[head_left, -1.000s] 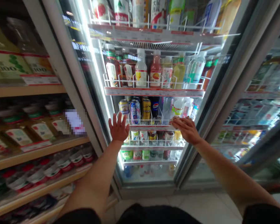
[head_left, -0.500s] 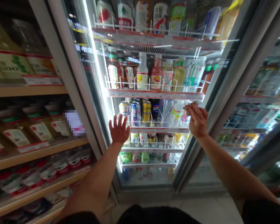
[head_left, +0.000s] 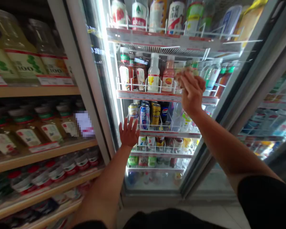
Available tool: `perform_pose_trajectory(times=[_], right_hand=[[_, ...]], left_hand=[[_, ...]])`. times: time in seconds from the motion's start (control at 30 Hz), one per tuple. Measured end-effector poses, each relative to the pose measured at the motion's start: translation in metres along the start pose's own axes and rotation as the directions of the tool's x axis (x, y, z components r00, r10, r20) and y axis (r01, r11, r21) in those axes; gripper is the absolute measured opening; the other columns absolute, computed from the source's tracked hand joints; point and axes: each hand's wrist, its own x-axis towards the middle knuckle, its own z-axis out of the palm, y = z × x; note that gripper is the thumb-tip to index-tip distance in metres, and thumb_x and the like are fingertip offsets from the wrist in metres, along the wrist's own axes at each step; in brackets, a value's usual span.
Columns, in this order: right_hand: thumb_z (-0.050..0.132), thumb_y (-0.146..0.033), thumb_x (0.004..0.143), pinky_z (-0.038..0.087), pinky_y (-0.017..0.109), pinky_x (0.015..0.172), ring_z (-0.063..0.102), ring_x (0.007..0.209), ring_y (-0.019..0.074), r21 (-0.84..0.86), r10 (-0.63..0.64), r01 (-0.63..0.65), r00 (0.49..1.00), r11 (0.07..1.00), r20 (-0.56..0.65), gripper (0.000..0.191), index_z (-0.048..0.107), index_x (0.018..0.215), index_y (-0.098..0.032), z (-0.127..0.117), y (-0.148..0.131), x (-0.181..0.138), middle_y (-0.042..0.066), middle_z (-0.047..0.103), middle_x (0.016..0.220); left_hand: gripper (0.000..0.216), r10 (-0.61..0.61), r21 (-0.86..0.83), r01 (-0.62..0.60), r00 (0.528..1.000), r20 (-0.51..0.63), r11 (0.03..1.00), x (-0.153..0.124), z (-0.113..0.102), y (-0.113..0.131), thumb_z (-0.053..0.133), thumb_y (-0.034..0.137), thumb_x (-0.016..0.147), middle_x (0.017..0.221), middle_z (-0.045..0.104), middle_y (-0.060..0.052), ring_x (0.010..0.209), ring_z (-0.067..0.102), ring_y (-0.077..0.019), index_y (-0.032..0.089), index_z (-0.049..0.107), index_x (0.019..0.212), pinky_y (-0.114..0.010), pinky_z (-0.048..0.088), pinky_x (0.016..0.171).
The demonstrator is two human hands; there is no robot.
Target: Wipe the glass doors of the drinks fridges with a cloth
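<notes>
My left hand (head_left: pixel 129 133) is spread flat, fingers apart, at the glass door (head_left: pixel 154 184) of a lit drinks fridge; nothing is in it. Higher up and to the right, my right hand (head_left: pixel 192 92) is closed around what looks like a small crumpled brownish cloth (head_left: pixel 181 76), mostly hidden by the fingers and slightly blurred. That hand is in front of the second shelf's bottles. Behind the glass, near it, stand a pink-drink bottle (head_left: pixel 168 74) and a clear bottle with a yellow label (head_left: pixel 153 74). Cans (head_left: pixel 145 116) sit behind the glass above my left hand.
On the left, open wooden shelves (head_left: pixel 38 152) carry several juice bottles and red-capped jars, with a price card (head_left: pixel 84 124) near the door frame. A metal frame (head_left: pixel 219 127) borders the door on the right, beside another fridge section with drinks.
My right hand has moved up and to the left across the door, from the can shelf's height to the bottle shelf's. My left hand stays spread in place while the view shifts slightly.
</notes>
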Motion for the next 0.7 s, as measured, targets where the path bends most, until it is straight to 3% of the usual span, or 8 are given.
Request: perform_pose_trajectory(times=[0.07,0.13,0.3,0.37,0.47,0.57,0.63,0.7], right_hand=[[0.033,-0.022,0.107,0.035,0.058,0.116,0.043,0.138,0.0310,-0.019,0.024,-0.025,0.999,1.000,-0.028,0.050,0.045,0.154,-0.033,0.009,-0.007,0.015,0.000,0.053,0.151],[0.034,-0.021,0.106,0.032,0.060,0.117,0.041,0.139,0.0321,-0.026,-0.018,0.019,0.999,0.999,0.028,0.054,0.037,0.158,-0.033,0.016,-0.025,0.011,0.000,0.050,0.154],[0.042,-0.022,0.105,0.029,0.054,0.121,0.046,0.137,0.0280,0.092,-0.297,0.282,0.914,0.955,0.278,0.052,0.040,0.155,-0.037,0.026,-0.062,0.008,-0.005,0.054,0.151],[0.042,-0.022,0.105,0.025,0.059,0.122,0.040,0.142,0.0302,0.133,-0.293,0.266,0.913,0.955,0.283,0.050,0.042,0.154,-0.031,0.031,-0.057,0.032,-0.003,0.051,0.154],[0.034,-0.021,0.106,0.017,0.067,0.122,0.030,0.148,0.0332,0.153,-0.193,0.166,0.964,0.974,0.182,0.049,0.037,0.156,-0.022,0.041,-0.051,0.061,0.001,0.043,0.159],[0.036,-0.015,0.103,0.019,0.067,0.121,0.034,0.145,0.0334,0.125,-0.192,0.171,0.963,0.977,0.188,0.048,0.046,0.150,-0.021,0.050,-0.070,0.053,0.001,0.047,0.156],[0.043,-0.014,0.101,0.024,0.060,0.124,0.041,0.141,0.0290,0.156,-0.354,0.320,0.878,0.935,0.321,0.048,0.049,0.147,-0.027,0.053,-0.093,0.037,-0.002,0.052,0.152],[0.044,-0.017,0.102,0.028,0.052,0.125,0.044,0.140,0.0250,0.239,-0.524,0.467,0.723,0.851,0.450,0.047,0.048,0.147,-0.031,0.055,-0.110,0.030,-0.005,0.052,0.153]], left_hand=[[0.055,-0.015,-0.031,0.015,1.000,0.012,0.999,-0.002,0.001,-0.001,0.048,0.042,0.102,0.156,0.048,-0.009,0.156,0.017,-0.0264,0.026,0.046,0.154,-0.051,0.003,0.130],[0.054,-0.031,-0.035,0.032,0.999,0.036,0.999,-0.003,0.002,-0.002,0.048,0.044,0.102,0.155,0.048,-0.009,0.156,0.018,-0.0268,0.026,0.047,0.153,-0.052,0.003,0.130],[0.053,-0.024,0.005,0.024,0.999,0.029,1.000,-0.002,0.002,-0.001,0.046,0.044,0.103,0.155,0.049,-0.008,0.157,0.016,-0.0261,0.025,0.050,0.151,-0.052,0.005,0.130],[0.052,-0.018,0.011,0.018,1.000,0.017,1.000,-0.001,0.001,0.000,0.045,0.044,0.103,0.154,0.050,-0.008,0.157,0.017,-0.0263,0.025,0.051,0.151,-0.052,0.006,0.129],[0.053,-0.016,-0.041,0.016,1.000,0.000,0.999,-0.001,0.001,0.000,0.047,0.043,0.103,0.155,0.049,-0.008,0.156,0.017,-0.0269,0.026,0.048,0.153,-0.052,0.005,0.129],[0.054,-0.026,-0.100,0.027,1.000,0.017,0.995,-0.001,0.001,0.000,0.049,0.041,0.102,0.156,0.048,-0.009,0.156,0.017,-0.0271,0.026,0.047,0.154,-0.053,0.003,0.129],[0.053,-0.033,-0.075,0.036,0.999,0.039,0.997,-0.002,0.001,0.000,0.048,0.042,0.102,0.156,0.048,-0.009,0.157,0.017,-0.0271,0.026,0.048,0.153,-0.053,0.003,0.129],[0.052,-0.040,-0.034,0.042,0.998,0.053,0.999,-0.003,0.001,-0.001,0.047,0.043,0.103,0.156,0.048,-0.008,0.157,0.016,-0.0269,0.025,0.050,0.151,-0.053,0.004,0.129]])
